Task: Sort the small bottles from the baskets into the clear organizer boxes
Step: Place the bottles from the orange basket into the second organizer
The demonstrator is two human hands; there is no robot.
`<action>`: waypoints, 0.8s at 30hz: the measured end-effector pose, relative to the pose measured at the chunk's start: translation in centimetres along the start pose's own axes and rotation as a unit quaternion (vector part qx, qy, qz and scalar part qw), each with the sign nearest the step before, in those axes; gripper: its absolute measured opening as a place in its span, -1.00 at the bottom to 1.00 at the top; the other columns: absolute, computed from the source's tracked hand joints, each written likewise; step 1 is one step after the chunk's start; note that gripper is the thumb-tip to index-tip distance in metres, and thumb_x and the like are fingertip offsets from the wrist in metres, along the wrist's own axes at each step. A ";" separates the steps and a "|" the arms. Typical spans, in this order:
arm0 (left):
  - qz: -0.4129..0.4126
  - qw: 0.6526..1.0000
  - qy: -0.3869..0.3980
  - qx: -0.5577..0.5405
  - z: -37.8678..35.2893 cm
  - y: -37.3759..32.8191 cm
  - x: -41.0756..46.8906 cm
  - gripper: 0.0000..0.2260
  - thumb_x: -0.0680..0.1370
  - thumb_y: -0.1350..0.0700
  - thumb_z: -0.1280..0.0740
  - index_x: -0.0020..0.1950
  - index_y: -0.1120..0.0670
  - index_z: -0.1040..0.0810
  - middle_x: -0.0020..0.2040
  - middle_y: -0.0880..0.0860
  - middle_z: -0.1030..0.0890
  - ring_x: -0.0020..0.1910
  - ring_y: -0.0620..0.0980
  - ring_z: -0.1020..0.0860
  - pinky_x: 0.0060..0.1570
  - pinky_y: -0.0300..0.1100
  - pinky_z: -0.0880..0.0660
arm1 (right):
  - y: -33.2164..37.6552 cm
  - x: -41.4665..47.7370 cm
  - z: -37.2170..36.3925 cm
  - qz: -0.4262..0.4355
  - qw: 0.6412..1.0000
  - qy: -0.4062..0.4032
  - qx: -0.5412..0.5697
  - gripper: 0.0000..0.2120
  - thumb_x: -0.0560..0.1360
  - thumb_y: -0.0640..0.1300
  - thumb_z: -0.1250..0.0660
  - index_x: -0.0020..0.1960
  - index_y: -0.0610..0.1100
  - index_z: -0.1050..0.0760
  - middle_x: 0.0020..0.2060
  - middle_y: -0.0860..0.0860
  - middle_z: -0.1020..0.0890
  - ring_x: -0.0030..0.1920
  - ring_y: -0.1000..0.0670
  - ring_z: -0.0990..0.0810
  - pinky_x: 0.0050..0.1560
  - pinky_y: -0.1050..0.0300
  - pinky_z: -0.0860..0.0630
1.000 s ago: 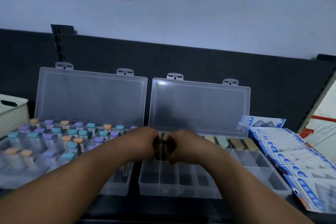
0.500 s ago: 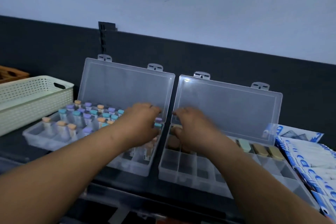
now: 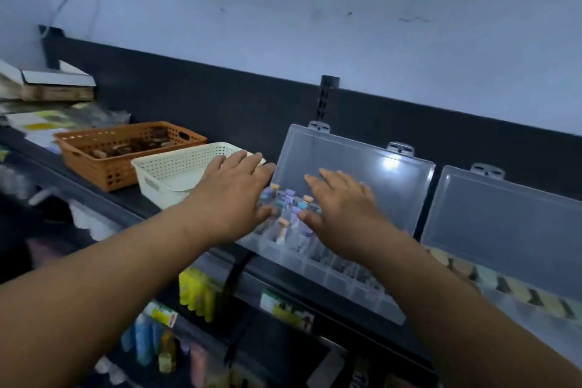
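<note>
Where the long black worktop [image 3: 135, 200] runs below a pale wall, two clear plastic organizer boxes stand side by side with their lids tipped up against the dark back panel: the left clear organizer box [image 3: 378, 198] in the middle of the view and the right clear organizer box [image 3: 504, 230] just beside it, partly cut off by the frame edge. To the left of them sit two perforated plastic baskets touching or nearly touching each other, the orange rectangular basket [image 3: 126, 164] farther off with dark, blurred small items inside, and the cream rectangular basket [image 3: 170, 173] just beside the left box. Both forearms reach in from below. The left hand [image 3: 233, 195] is spread flat over the left end of the left box, its fingertips over the near corner of the cream basket; its grip is wide and holds nothing. The right hand [image 3: 340, 208] hovers palm down over the same box, fingers straight, grip also wide and empty. Between the two hands, small clear bottles with orange, purple and teal caps [image 3: 283, 224] stand upright in the left box's compartments; whether either hand touches them cannot be told. A row of tan and greenish caps [image 3: 519, 290] shows, blurred, in the right box.
</note>
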State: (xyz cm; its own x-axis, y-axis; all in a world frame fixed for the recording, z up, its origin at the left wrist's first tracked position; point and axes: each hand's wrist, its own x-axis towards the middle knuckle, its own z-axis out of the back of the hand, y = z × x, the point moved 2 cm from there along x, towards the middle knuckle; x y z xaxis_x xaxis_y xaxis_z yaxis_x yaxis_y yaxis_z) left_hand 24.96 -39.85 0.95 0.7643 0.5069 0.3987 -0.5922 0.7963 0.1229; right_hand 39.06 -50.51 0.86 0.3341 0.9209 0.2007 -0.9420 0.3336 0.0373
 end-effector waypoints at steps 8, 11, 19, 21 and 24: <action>0.073 0.997 0.023 0.023 0.7 17.4 -6.7 -0.31 0.52 -0.31 -0.14 0.55 -0.03 -0.04 0.55 0.04 -0.12 0.51 0.07 -0.08 0.44 0.02 -0.07 | 15.5 6.0 -1.4 0.044 0.999 -0.003 0.009 -0.34 0.56 0.24 -0.13 0.56 0.05 -0.02 0.56 0.01 -0.06 0.54 -0.06 0.01 0.51 -0.12 0.04; 0.094 0.995 0.032 0.025 1.0 22.8 -8.4 -0.30 0.51 -0.31 -0.15 0.55 -0.03 -0.05 0.55 0.05 -0.13 0.51 0.08 -0.10 0.46 0.04 -0.08 | 20.1 8.1 -1.9 0.052 0.998 0.003 0.020 -0.34 0.57 0.24 -0.12 0.57 0.05 -0.01 0.56 0.02 -0.05 0.55 -0.05 0.02 0.52 -0.10 0.04; 0.111 0.992 0.054 -0.014 0.7 31.7 -8.7 -0.31 0.53 -0.29 -0.15 0.55 -0.01 -0.05 0.55 0.03 -0.14 0.51 0.06 -0.10 0.46 0.02 -0.09 | 27.7 14.3 -2.8 0.081 0.996 0.025 0.011 -0.33 0.56 0.24 -0.14 0.57 0.03 -0.01 0.56 0.01 -0.08 0.54 -0.04 -0.02 0.51 -0.12 -0.03; 0.117 0.991 0.058 -0.027 0.1 33.3 -7.9 -0.31 0.53 -0.28 -0.17 0.55 -0.01 -0.06 0.54 0.02 -0.15 0.50 0.06 -0.13 0.45 0.03 -0.12 | 28.6 16.4 -3.1 0.087 0.996 0.030 0.014 -0.33 0.56 0.23 -0.15 0.57 0.03 -0.02 0.56 0.00 -0.09 0.54 -0.05 -0.05 0.50 -0.13 -0.06; 0.113 0.991 0.059 -0.042 -1.0 35.5 -6.0 -0.34 0.53 -0.25 -0.21 0.54 -0.01 -0.10 0.51 0.01 -0.23 0.46 0.05 -0.22 0.42 0.03 -0.19 | 29.1 19.9 -3.7 0.095 0.995 0.035 0.017 -0.33 0.55 0.23 -0.18 0.56 0.01 -0.06 0.55 0.00 -0.13 0.52 -0.06 -0.11 0.48 -0.14 -0.14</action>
State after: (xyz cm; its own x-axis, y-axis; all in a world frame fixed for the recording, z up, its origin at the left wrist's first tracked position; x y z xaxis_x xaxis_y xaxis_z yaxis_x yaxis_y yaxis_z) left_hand -0.42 -14.33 1.99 0.6421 0.7066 0.2975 -0.7321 0.6802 -0.0356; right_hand 18.41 -21.74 2.29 0.1510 0.9788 0.1381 -0.9884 0.1470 0.0392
